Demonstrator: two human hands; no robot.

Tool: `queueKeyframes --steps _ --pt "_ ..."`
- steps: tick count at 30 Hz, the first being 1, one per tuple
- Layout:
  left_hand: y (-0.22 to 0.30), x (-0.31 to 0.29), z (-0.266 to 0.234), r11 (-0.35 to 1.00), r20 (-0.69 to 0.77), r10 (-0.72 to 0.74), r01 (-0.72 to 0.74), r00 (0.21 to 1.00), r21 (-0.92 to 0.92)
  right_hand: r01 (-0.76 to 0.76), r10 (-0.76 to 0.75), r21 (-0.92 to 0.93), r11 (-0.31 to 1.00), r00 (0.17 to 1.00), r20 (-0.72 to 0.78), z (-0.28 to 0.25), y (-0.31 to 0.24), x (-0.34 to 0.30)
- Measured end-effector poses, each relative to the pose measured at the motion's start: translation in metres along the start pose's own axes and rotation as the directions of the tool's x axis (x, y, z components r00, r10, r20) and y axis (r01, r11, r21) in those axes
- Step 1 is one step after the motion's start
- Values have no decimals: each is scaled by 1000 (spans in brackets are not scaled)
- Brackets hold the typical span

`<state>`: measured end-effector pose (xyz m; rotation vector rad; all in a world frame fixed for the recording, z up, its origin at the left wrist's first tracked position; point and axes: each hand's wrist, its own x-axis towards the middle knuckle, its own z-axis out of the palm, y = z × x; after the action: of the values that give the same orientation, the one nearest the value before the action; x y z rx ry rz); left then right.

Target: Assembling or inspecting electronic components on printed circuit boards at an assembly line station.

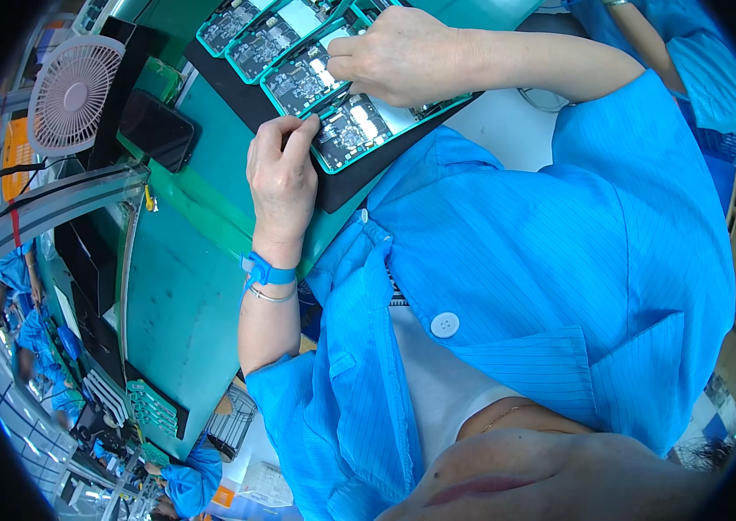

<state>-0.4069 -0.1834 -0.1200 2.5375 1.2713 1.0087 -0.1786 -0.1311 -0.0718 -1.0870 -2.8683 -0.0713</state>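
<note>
Several green-edged device housings with circuit boards inside lie in a row on a black mat. My left hand, with a blue strap on its wrist, has bent fingers whose tips press together at the corner of the nearest housing. Over the upper part of the row is my right hand, its fingers curled in above the adjoining housing. What its fingertips grip, if anything, is hidden. Another housing sits further left in the row.
A green bench mat spreads left of my forearm. A black phone-like slab and a white fan stand at the upper left, beside a metal rail. Another person's arm shows at upper right; other people work at lower left.
</note>
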Motion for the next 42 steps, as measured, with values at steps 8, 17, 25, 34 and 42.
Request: queueKeyframes --steps 8,17,25,34,42 --pt "-9 12 -8 992 97 124 -124 987 -8 56 -56 14 998 998 -42 -1 3 -2" --pt "-34 43 -9 985 -139 -157 145 978 -90 86 -47 162 983 972 -232 -15 44 24" --pt "-51 49 13 986 -155 -131 113 979 -122 37 -6 164 986 982 -189 -12 53 55" --pt "-53 49 15 993 -117 -89 80 989 -82 26 -14 82 996 989 -146 -13 49 61" --pt "-55 45 15 995 -127 -77 69 989 -69 45 -33 87 995 991 -132 4 54 64"
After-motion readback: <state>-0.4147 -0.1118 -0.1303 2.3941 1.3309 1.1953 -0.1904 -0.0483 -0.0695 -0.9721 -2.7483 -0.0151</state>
